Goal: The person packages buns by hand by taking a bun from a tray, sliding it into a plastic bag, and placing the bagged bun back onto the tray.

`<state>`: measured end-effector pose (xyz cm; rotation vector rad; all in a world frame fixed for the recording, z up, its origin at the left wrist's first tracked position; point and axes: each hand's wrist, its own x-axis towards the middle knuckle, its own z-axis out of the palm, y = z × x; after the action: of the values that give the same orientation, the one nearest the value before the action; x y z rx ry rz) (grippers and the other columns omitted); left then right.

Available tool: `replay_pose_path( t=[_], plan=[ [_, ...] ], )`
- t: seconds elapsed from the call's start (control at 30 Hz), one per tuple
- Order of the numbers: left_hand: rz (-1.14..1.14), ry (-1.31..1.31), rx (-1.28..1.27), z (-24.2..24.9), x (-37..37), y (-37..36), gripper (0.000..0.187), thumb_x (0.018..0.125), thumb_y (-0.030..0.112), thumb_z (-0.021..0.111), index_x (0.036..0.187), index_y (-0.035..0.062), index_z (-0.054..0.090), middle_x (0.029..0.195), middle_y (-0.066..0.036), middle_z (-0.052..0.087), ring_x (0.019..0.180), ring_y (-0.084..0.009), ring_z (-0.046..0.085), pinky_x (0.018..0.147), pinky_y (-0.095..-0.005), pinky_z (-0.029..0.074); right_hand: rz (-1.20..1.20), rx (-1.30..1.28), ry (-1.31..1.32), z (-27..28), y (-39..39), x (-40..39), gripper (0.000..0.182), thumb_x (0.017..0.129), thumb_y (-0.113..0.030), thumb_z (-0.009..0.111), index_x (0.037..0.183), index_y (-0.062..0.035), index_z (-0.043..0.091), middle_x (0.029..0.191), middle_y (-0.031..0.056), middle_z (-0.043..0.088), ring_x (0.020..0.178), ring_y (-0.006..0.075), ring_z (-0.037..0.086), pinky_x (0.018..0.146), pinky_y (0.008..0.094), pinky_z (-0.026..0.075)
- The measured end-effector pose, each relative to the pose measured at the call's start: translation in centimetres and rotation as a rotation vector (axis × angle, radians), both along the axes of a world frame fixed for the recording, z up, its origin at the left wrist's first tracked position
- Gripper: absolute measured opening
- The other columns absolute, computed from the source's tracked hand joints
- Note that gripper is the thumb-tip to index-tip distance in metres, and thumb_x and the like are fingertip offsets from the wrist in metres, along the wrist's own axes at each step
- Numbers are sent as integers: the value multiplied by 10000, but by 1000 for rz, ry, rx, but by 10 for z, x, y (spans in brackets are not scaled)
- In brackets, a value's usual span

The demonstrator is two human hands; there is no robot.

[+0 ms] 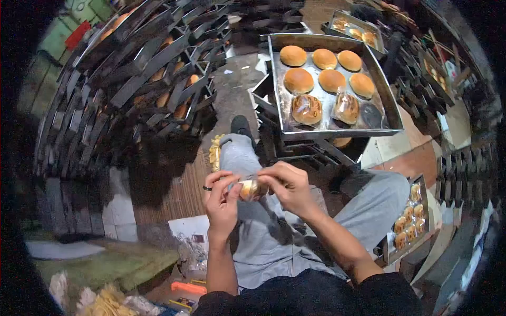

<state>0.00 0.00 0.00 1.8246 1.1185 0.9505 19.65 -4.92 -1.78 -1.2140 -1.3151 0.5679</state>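
Above my lap, a small bun in clear plastic wrap (pixel 247 189) is between my two hands. My left hand (pixel 220 197), with a dark ring on one finger, pinches the left side of the wrap. On the other side, my right hand (pixel 287 184) has its fingers closed on the wrap's upper right edge. Beyond my hands, a metal tray (pixel 345 131) holds several bare, glossy buns (pixel 298 80). Two wrapped buns, one at the front left (pixel 307 109) and one beside it (pixel 346 108), lie in its near row.
Stacked dark trays (pixel 158 58) fill the left. At the lower right stands a tray of wrapped buns (pixel 408 224). Another tray (pixel 356 31) is at the top. Plastic bags (pixel 192 253) and an orange object (pixel 188 287) lie at the lower left, near a green surface (pixel 121 263).
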Motion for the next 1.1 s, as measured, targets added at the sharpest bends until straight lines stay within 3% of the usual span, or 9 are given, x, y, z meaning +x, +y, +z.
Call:
replay_pose_path(
  t=[0.1,0.17,0.27,0.5,0.7,0.9,0.97,1.03,1.1],
  plan=[
    [-64,-164,294,2,-6,10,73,1004,88,676,1030,20,687,1020,-92,623,786,-64,536,675,-222,426,-20,66,-382,46,-20,-5,177,870,-16,770,1045,-35,753,906,112,700,705,242,686,660,314,559],
    [-44,-225,-17,-3,-14,2,63,994,54,680,968,-1,660,905,-58,612,699,-65,551,605,-220,427,-127,211,-301,36,-22,7,151,870,-11,763,1019,-37,764,985,99,701,697,215,682,653,292,552],
    [54,-355,-123,-10,0,-6,92,985,65,704,958,-1,645,840,-25,589,635,-74,543,561,-230,434,-39,-273,455,-16,-24,23,56,899,-22,757,947,1,773,979,49,694,717,95,614,603,239,473],
    [148,-300,56,-2,15,11,171,920,89,784,857,31,636,770,-16,619,669,-105,566,616,-282,453,-111,-520,614,31,-12,21,131,907,-138,796,927,-31,722,803,-2,670,598,35,509,500,217,366],
    [165,83,297,8,-13,13,168,932,101,756,887,-4,633,757,-72,617,659,-102,538,613,-302,439,123,-590,892,-47,5,7,178,988,-179,715,928,-39,624,749,12,592,517,83,467,460,245,359],
    [382,-165,-805,-36,-56,-42,224,1007,183,700,1117,17,598,768,-10,597,610,-117,598,476,-271,474,223,-775,1423,-111,-20,-48,183,1011,-179,670,971,-7,623,734,55,615,494,138,561,412,279,397],
    [347,-163,-810,-38,-37,-58,286,1047,214,633,1240,29,530,809,-30,584,772,-86,622,459,-234,499,77,-832,935,-101,-17,-51,240,1021,-246,663,970,-15,621,737,60,617,490,139,562,402,283,405],
    [300,-319,-616,-35,-9,-73,333,1024,154,645,1313,21,547,1041,-97,589,878,-148,641,546,-233,551,46,-822,809,-91,-21,-32,278,1023,-285,668,1083,-16,627,889,88,669,649,145,635,522,283,498],
    [-46,299,38,-33,1,-75,464,907,63,735,1344,35,583,1297,-157,499,1280,-324,523,972,-440,536,91,-622,1394,-57,-30,-8,345,1008,-254,700,1239,-19,600,1108,109,681,915,151,670,744,297,559]
  ],
)
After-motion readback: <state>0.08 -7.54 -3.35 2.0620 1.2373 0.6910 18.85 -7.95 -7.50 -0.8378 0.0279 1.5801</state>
